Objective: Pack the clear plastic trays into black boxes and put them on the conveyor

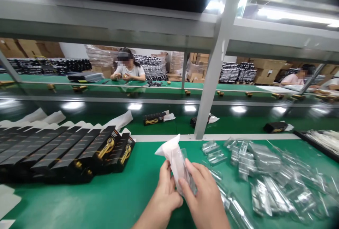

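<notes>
My left hand point(165, 190) and my right hand point(203, 197) hold a white soft sheet wrapped around a clear plastic blister insert point(176, 163) between them, above the green bench top point(92, 204). Its upper corner sticks up and away from me. A loose heap of clear plastic blister trays point(267, 179) lies just right of my right hand, with the nearest pieces almost at my wrist. To the left, rows of black boxes with gold printing point(79, 151) lie overlapped, apart from my hands.
A grey metal post point(215, 70) and shelf beam point(111, 18) rise beyond the bench. Behind them, a green conveyor belt point(169, 124) carries black boxes. A black-edged tray of white items point(320, 140) sits at right. Two co-workers point(128, 70) work across the line, among stacked cartons.
</notes>
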`<state>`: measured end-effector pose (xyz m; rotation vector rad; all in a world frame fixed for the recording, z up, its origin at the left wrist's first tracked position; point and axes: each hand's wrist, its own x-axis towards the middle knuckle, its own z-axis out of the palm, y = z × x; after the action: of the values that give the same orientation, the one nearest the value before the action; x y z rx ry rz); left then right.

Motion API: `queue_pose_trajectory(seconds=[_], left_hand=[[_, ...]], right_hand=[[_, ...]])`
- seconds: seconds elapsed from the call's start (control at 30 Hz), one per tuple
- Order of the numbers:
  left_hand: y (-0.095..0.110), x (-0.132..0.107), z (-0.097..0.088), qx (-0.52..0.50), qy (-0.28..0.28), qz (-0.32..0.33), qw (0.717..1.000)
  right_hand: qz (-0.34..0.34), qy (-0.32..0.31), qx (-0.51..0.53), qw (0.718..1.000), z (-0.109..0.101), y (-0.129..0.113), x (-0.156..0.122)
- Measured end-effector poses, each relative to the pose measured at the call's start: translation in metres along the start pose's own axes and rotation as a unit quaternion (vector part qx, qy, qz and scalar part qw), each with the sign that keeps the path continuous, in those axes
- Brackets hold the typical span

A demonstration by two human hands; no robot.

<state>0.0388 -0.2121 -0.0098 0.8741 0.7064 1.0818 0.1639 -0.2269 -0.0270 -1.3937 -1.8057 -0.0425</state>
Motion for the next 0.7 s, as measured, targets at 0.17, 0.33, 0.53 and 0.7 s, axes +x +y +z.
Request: queue_pose_trajectory(seconds=[0.17, 0.33, 0.53, 0.7], left_hand=[[0.006, -0.006, 0.01, -0.061, 0.039, -0.015, 0.997], [0.006, -0.003, 0.008, -0.072, 0.083, -0.039, 0.993], [-0.005, -0.011, 0.007, -0.095, 0.062, -0.023, 0.993], [0.005, -0.012, -0.016, 0.161, -0.024, -0.002, 0.987]], right_hand=[[-0.061, 0.012, -0.008, 0.998, 0.007, -0.005, -0.008], [-0.09, 0.031, -0.043, 0.995, 0.004, -0.009, -0.013], [-0.015, -0.092, 0.05, 0.994, -0.01, 0.0, -0.005], [0.067, -0.181, 0.167, 0.967, -0.009, 0.013, 0.0]])
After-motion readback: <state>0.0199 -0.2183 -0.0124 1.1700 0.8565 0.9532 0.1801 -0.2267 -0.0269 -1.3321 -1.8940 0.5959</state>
